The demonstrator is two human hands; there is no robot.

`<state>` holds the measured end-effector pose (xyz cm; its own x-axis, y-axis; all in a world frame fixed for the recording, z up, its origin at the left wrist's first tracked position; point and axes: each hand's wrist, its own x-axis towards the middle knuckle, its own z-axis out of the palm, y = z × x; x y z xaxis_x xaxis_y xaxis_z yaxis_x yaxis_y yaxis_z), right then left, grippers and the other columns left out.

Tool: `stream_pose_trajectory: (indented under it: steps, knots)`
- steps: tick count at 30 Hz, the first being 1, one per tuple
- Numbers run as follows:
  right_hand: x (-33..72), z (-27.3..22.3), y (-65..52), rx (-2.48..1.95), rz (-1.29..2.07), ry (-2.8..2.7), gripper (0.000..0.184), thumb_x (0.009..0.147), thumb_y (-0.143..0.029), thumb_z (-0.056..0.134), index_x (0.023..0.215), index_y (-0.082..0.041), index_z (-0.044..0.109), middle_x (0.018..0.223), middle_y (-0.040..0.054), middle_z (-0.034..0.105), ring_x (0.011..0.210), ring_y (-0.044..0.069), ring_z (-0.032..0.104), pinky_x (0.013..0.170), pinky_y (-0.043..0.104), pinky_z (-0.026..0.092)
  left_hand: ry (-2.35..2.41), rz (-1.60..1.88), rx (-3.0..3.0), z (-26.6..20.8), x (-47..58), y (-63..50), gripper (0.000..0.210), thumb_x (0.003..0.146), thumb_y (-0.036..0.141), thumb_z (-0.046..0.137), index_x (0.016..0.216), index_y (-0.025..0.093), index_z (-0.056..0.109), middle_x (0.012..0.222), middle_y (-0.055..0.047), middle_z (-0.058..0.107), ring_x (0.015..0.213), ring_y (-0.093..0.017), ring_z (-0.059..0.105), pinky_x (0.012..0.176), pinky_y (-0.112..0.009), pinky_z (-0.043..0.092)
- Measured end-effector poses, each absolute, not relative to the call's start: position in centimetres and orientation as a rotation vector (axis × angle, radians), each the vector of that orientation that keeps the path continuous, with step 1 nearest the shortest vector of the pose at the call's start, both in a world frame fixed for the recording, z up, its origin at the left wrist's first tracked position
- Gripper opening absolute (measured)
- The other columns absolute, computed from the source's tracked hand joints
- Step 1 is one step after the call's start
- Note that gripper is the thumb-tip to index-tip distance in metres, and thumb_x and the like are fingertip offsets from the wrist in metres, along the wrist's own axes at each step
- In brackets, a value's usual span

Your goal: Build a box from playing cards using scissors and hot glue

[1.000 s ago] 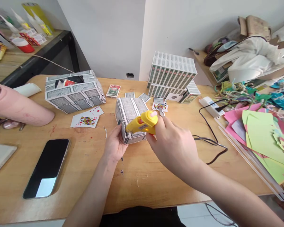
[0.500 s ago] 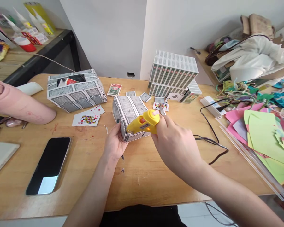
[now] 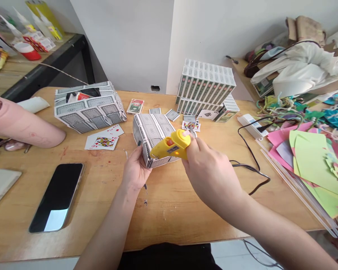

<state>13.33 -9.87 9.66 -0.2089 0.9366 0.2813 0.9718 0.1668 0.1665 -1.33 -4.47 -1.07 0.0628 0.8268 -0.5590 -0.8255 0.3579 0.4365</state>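
My left hand (image 3: 136, 169) grips the near left corner of a box made of playing cards (image 3: 154, 129), its thumb on the side and the other fingers mostly hidden beneath. In my right hand (image 3: 212, 170) is a yellow hot glue gun (image 3: 173, 145), with an orange light on its body. Its nozzle points left, at the box's near edge; whether the tip touches cannot be made out. Behind the box lie several loose cards (image 3: 172, 114) and a small card pack (image 3: 135, 106). A larger box of cards (image 3: 91, 108), open on top, stands to the left.
Stacked card packs (image 3: 205, 86) stand at the back right. A black cable (image 3: 256, 172) runs to a white power strip (image 3: 252, 126). Coloured paper (image 3: 312, 153) and clear glue sticks (image 3: 298, 187) lie right. A phone (image 3: 56, 197) and pink roll (image 3: 25, 122) are left.
Very little differs. The whole view has shifted slightly, and both hands keep their hold, with the glue gun still at the box's near edge.
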Motion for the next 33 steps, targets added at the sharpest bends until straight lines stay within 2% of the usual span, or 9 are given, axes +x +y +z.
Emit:
stream_pose_trajectory:
  steps: [7, 12, 24, 28, 32, 33]
  knots:
    - [13.4, 10.2, -9.7, -1.947, -0.39, -2.324, 0.022, 0.077, -0.005, 0.047, 0.098, -0.01, 0.054, 0.069, 0.0029, 0.061, 0.053, 0.015, 0.057, 0.043, 0.026, 0.028, 0.841, 1.25, 0.0, -0.9, -1.3, -4.6, 0.033, 0.095, 0.013, 0.034, 0.087, 0.012, 0.066, 0.076, -0.004, 0.075, 0.069, -0.014, 0.071, 0.061, -0.024, 0.059]
    - [13.4, 10.6, -9.8, -1.94, -0.371, -2.345, 0.021, 0.078, -0.006, 0.046, 0.097, -0.01, 0.054, 0.07, 0.0034, 0.062, 0.053, 0.016, 0.057, 0.043, 0.026, 0.027, 0.847, 1.246, -0.018, -0.7, -1.3, -4.6, 0.035, 0.096, 0.014, 0.033, 0.086, 0.012, 0.066, 0.072, -0.003, 0.075, 0.064, -0.013, 0.071, 0.059, -0.023, 0.059]
    - [13.7, 10.2, -10.3, -1.867, -0.479, -2.326, 0.022, 0.076, -0.003, 0.043, 0.094, -0.011, 0.052, 0.066, 0.0017, 0.058, 0.049, 0.014, 0.053, 0.042, 0.026, 0.023, 0.786, 1.248, 0.015, -1.4, -1.5, -4.7, 0.03, 0.094, 0.014, 0.036, 0.102, 0.014, 0.065, 0.083, -0.003, 0.076, 0.078, -0.015, 0.071, 0.077, -0.028, 0.058]
    - [14.1, 10.0, -10.6, -1.836, -0.433, -2.334, 0.018, 0.075, -0.004, 0.046, 0.087, -0.014, 0.053, 0.066, 0.0011, 0.059, 0.049, 0.014, 0.051, 0.043, 0.025, 0.023, 0.812, 1.267, -0.027, -0.8, -1.4, -4.6, 0.031, 0.095, 0.014, 0.035, 0.094, 0.013, 0.066, 0.081, -0.004, 0.076, 0.076, -0.014, 0.071, 0.074, -0.025, 0.058]
    - [15.6, 9.5, -10.8, -1.989, -0.244, -2.17, 0.003, 0.074, -0.019, 0.054, 0.075, -0.017, 0.052, 0.064, 0.0012, 0.058, 0.047, 0.013, 0.046, 0.044, 0.024, 0.024, 0.795, 1.291, -0.052, -0.2, -1.4, -4.6, 0.035, 0.097, 0.015, 0.031, 0.088, 0.014, 0.066, 0.076, -0.002, 0.075, 0.072, -0.012, 0.071, 0.071, -0.024, 0.058]
    - [16.2, 9.3, -10.7, -2.077, -0.185, -2.071, 0.01, 0.073, -0.025, 0.057, 0.071, -0.018, 0.05, 0.062, 0.001, 0.056, 0.047, 0.013, 0.045, 0.044, 0.025, 0.025, 0.775, 1.298, -0.041, -0.2, -1.5, -4.6, 0.034, 0.097, 0.014, 0.032, 0.09, 0.014, 0.066, 0.077, -0.001, 0.075, 0.073, -0.011, 0.071, 0.073, -0.024, 0.058]
